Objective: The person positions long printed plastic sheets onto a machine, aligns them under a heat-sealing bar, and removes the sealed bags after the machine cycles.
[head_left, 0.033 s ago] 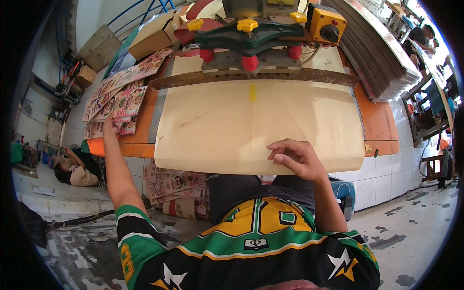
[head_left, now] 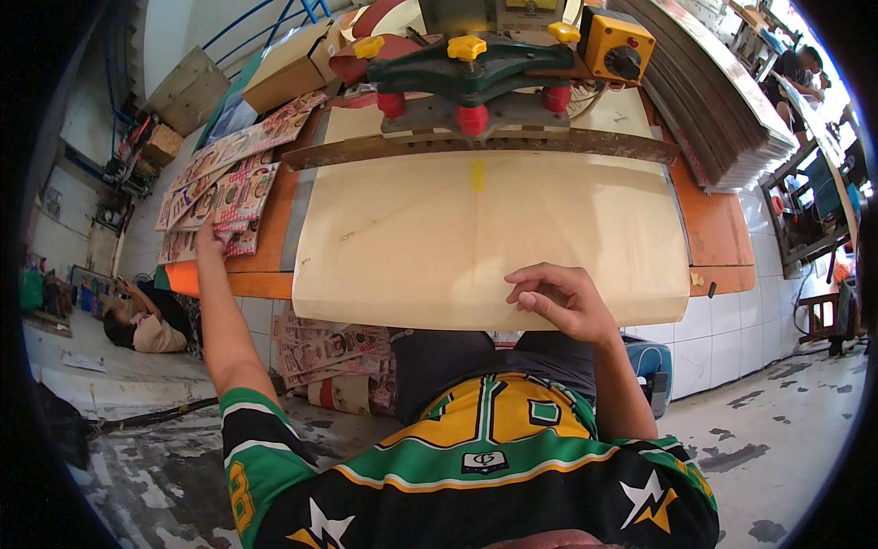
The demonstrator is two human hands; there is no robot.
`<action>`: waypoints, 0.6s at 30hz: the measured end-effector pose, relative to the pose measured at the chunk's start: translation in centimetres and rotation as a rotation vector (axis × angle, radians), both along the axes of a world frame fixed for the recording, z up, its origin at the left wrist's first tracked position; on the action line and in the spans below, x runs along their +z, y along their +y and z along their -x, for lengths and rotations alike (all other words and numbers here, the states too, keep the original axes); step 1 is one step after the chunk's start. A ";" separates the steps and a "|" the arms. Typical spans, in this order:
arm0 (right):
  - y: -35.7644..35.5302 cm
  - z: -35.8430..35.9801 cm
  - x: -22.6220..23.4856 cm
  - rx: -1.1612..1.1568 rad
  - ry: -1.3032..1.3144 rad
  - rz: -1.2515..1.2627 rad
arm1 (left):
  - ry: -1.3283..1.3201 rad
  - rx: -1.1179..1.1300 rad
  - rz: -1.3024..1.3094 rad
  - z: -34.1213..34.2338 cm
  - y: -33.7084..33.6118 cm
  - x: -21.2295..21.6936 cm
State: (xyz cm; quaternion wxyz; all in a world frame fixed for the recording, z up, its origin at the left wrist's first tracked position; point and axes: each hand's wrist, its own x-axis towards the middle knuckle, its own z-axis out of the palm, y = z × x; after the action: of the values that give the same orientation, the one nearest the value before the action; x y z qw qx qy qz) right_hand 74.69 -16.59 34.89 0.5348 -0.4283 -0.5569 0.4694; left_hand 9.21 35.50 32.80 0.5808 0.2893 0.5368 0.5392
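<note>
Nearest to me, the right hand hangs over the near edge of the cream cover sheet, right of its middle, fingers loosely bent, thumb apart, holding nothing; whether its fingertips brush the surface I cannot tell. I would leave it relaxed, since that sheet runs past the front edge of the orange bench and, I judge, would give under a hard press. Out by the bench's front left corner, the left hand reaches the near side of the printed sheets, which lie overlapped and fanned along the left end; its fingertips are too hidden for me to say whether it pinches anything. I read the step as handling paper at that pile — best done by feeling out one edge with the thumb and drawing it off flat, because overlapped print may well drag its neighbours or crease at a corner. Beyond, a long metal bar spans the cream sheet, with a green press head behind it and a yellow control box to the right — I would hold both hands on the near side of that bar and line up any paper square to it.
</note>
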 end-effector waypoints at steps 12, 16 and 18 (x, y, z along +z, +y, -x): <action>0.0 0.2 -0.5 -0.035 0.004 0.006 | -0.013 0.137 -0.218 -4.3 -2.3 -2.1; 0.1 -0.1 -0.4 -0.037 -0.019 0.020 | 0.008 0.065 -0.187 -4.4 -3.6 -2.2; 0.2 0.0 -0.6 -0.021 -0.016 0.003 | -0.046 0.006 -0.194 -3.4 -3.8 -1.8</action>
State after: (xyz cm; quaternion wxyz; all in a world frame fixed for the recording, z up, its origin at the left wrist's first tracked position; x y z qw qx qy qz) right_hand 74.71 -16.37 34.25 0.5345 -0.4387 -0.5559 0.4612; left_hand 12.61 31.74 31.01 0.5608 0.3301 0.4695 0.5968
